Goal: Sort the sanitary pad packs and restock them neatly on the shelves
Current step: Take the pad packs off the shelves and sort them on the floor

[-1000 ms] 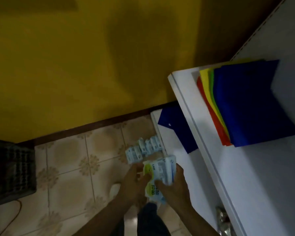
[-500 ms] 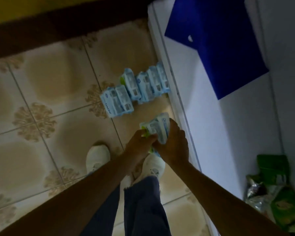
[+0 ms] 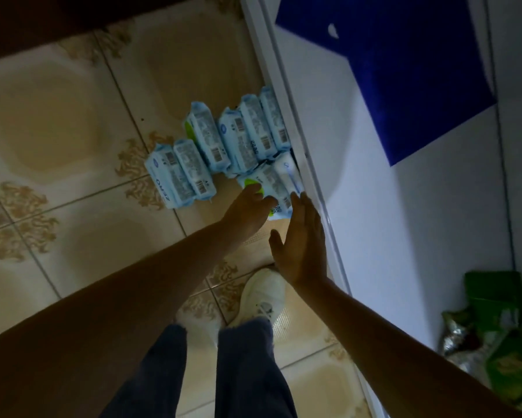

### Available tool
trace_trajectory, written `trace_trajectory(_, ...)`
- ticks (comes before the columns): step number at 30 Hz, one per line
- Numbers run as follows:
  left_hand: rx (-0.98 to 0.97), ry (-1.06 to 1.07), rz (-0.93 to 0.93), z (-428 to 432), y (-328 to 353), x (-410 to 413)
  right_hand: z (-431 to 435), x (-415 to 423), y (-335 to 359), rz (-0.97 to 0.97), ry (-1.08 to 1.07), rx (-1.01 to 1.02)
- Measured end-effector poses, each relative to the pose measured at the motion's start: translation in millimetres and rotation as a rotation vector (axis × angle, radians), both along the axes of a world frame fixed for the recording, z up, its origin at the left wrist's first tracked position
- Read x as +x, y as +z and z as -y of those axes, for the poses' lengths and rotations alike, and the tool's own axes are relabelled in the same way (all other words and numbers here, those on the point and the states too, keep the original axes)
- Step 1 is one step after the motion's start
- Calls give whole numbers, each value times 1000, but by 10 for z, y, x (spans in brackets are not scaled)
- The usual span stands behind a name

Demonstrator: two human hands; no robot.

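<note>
A person stands on a patterned tiled floor (image 3: 57, 131) in dim light, dark trousers (image 3: 244, 372) and one white shoe (image 3: 261, 298) in view at the near edge. To the near right, green packets (image 3: 504, 342) lie on the low white shelf (image 3: 374, 206).

Both bare arms reach away from the camera toward the shelf's front edge. The right hand (image 3: 302, 242) is spread flat, fingers straight and together and thumb out, holding nothing. Its fingertips (image 3: 297, 199) are at the near right corner of the nearest pack (image 3: 273, 181); whether they touch it cannot be told. The left hand (image 3: 244, 209) grips that pack at its near end, fingers curled over a green patch on the wrapper.

The nearest pack, pale blue and white, is on the floor hard against the shelf's edge. It could be two packs pressed together, which the dim light does not settle.

Just beyond it, a row of packs (image 3: 238, 131) stands side by side on the floor, the rightmost touching the shelf edge. Left of the nearest pack, two more packs (image 3: 180, 173) stand together.

Farther right, a dark blue sheet (image 3: 389, 70) lies flat on the shelf. A dark skirting board (image 3: 42, 19) crosses the far left.
</note>
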State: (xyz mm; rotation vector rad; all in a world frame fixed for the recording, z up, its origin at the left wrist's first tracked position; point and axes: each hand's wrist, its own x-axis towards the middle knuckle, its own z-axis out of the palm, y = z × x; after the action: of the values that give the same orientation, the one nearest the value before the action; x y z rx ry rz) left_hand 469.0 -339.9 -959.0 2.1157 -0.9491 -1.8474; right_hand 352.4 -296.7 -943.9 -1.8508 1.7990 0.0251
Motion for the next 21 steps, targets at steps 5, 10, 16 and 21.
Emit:
trace_trajectory(5, -454, -479, 307, -92, 967, 497, 38, -107, 808, -192, 169, -115)
trace_trajectory(10, -1027, -647, 501, 144, 2233, 834, 537, 161, 2103, -58, 289, -393)
trace_trajectory(16, -1327, -629, 638, 311, 3790, 1126, 855, 541, 3794, 44, 338, -703)
trace_trajectory(21, -1388, -596, 701, 149, 5065, 1330, 676, 770, 5144, 9, 356, -821)
